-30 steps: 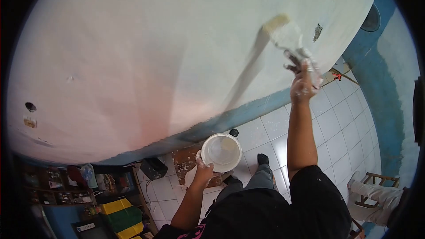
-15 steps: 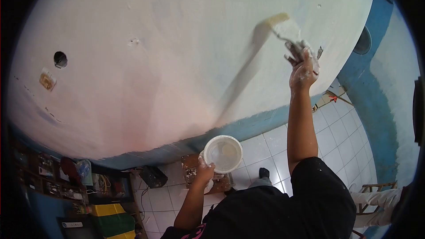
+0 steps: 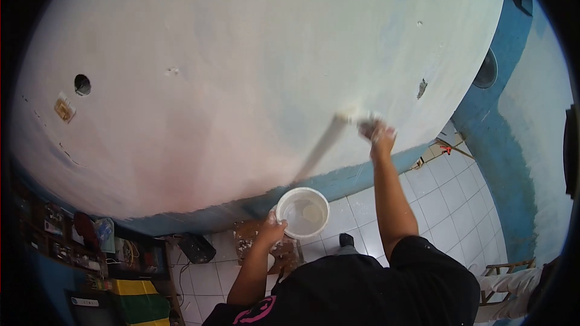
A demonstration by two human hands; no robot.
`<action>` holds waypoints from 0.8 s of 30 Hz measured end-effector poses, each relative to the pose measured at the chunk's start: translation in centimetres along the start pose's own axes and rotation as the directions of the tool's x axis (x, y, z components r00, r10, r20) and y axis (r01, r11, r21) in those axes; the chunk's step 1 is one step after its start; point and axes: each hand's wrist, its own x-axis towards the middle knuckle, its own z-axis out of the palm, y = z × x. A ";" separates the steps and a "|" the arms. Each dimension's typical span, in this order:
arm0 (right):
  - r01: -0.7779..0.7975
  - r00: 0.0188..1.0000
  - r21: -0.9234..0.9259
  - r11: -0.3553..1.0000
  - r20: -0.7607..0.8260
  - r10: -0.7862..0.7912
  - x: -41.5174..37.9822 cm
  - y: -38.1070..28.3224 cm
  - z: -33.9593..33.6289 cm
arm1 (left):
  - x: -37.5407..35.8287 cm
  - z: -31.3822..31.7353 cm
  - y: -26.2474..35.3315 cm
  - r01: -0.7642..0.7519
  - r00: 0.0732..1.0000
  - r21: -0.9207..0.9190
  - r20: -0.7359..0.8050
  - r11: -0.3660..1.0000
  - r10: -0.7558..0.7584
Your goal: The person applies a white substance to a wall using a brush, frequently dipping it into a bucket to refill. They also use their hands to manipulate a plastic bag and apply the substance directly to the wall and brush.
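Observation:
My left hand [image 3: 273,229] grips the near left rim of a round white bucket [image 3: 302,190], thumb on the rim. Some whitish paint or liquid shows inside it. Stretched out to the wall, my right hand [image 3: 379,134] is closed round a wide paintbrush [image 3: 356,116], both smeared by motion. White paint coats the fingers. The brush's pale bristles point left against the lower part of the wall [image 3: 254,54], which is washed in white over pink and bluish patches, and its shadow slants down below. A blue band [image 3: 344,172] runs along the wall's foot.
A paint-spattered wooden stool [image 3: 248,229] stands beneath the bucket. Cluttered shelves [image 3: 60,223] and a black box [image 3: 197,247] are at lower left. The wall has a round hole [image 3: 83,84] and a chipped spot [image 3: 422,89]. At lower right, pale cloth hangs by a wooden frame [image 3: 510,265].
My right hand has brought the paintbrush down and left along the wall. My left hand and the bucket stay nearly in place. The view has shifted slightly.

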 end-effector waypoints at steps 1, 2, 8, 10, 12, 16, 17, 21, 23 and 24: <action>0.222 0.973 -0.059 0.973 0.078 -0.217 2.1 -2.5 0.8 | 0.3 1.3 0.9 0.006 1.000 0.003 -0.022 1.000 -0.006; 0.320 0.943 0.062 0.945 0.071 -0.324 2.7 -6.0 2.7 | 0.5 2.6 1.7 0.018 0.999 0.008 -0.046 1.000 -0.017; 0.549 0.826 -0.032 0.835 0.173 -0.537 5.3 -11.9 2.2 | 3.7 7.2 3.0 0.041 0.998 -0.033 -0.036 0.999 -0.043; 0.651 0.757 -0.346 0.675 0.355 -0.548 5.8 -6.9 -3.6 | 4.5 8.3 3.6 0.032 0.998 -0.037 -0.057 0.999 -0.034; 0.468 0.883 -0.354 0.810 0.214 -0.417 5.5 0.5 -10.0 | 4.7 10.0 4.5 0.025 0.996 -0.039 -0.088 0.999 -0.029; -0.059 0.998 -0.321 0.945 -0.006 0.060 6.1 3.0 -16.3 | 6.0 12.0 4.8 0.008 0.992 -0.004 -0.128 1.000 -0.009; -0.187 0.982 -0.344 0.920 -0.034 0.186 6.9 1.8 -16.3 | 6.1 12.7 5.2 0.014 0.989 0.016 -0.144 1.000 -0.012; -0.005 0.989 -0.258 0.966 0.143 0.044 10.0 -10.8 -6.7 | 7.2 15.0 6.2 0.005 0.991 0.063 -0.137 0.998 0.003; 0.137 0.970 -0.094 0.986 0.215 -0.114 9.8 -16.0 -3.5 | 7.9 15.7 6.0 0.025 0.989 0.047 -0.146 0.999 -0.017; 0.276 0.935 -0.046 0.960 0.244 -0.258 9.8 -16.2 -2.9 | 8.2 15.9 6.0 0.030 0.988 0.039 -0.151 0.999 -0.024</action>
